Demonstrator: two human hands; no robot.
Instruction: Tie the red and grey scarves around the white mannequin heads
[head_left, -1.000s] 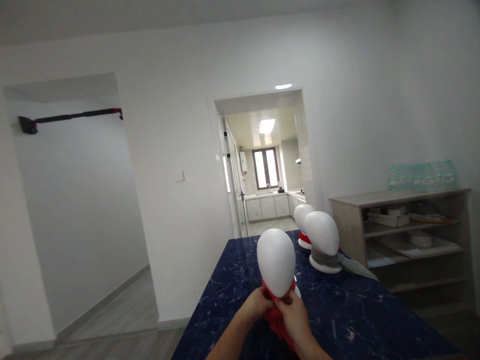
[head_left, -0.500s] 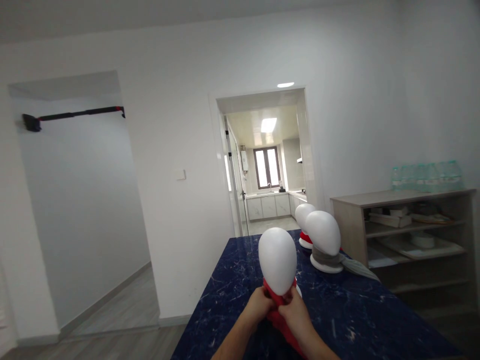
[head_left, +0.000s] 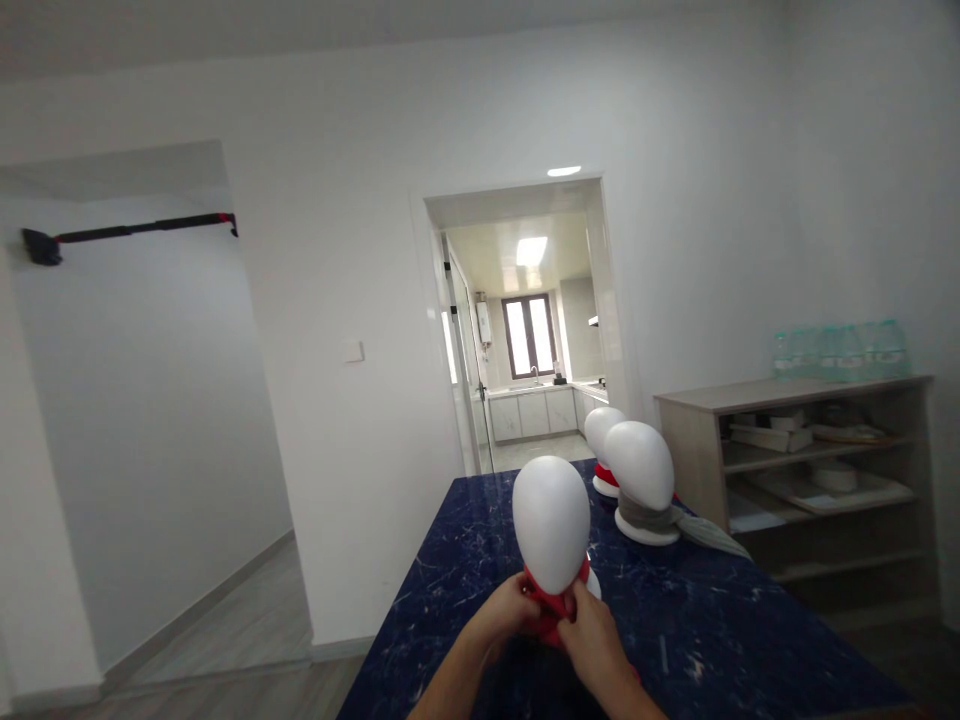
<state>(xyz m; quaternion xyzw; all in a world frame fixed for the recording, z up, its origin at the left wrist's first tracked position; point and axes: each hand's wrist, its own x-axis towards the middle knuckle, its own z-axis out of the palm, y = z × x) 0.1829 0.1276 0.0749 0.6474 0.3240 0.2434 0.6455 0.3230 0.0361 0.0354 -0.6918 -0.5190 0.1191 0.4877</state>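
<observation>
A white mannequin head (head_left: 552,522) stands upright on the dark blue marbled table (head_left: 457,560), close in front of me. Red cloth, a scarf (head_left: 550,608), is wrapped around its neck. My left hand (head_left: 516,608) grips the scarf just below the chin, fingers curled in. On the other side my right hand (head_left: 587,620) pinches the scarf at the neck front. Both hands partly cover the cloth, so how its ends lie between them cannot be made out.
Further back on the table are a mannequin head (head_left: 642,465) with a grey scarf (head_left: 705,528) trailing right, and another head (head_left: 602,432) with red cloth at its neck. A wooden shelf (head_left: 795,392) bearing water bottles (head_left: 836,350) stands right. A doorway opens onto a kitchen (head_left: 529,410).
The red scarf's length that hung toward me between my forearms is now mostly gathered up at my hands. The view has turned slightly to the right.
</observation>
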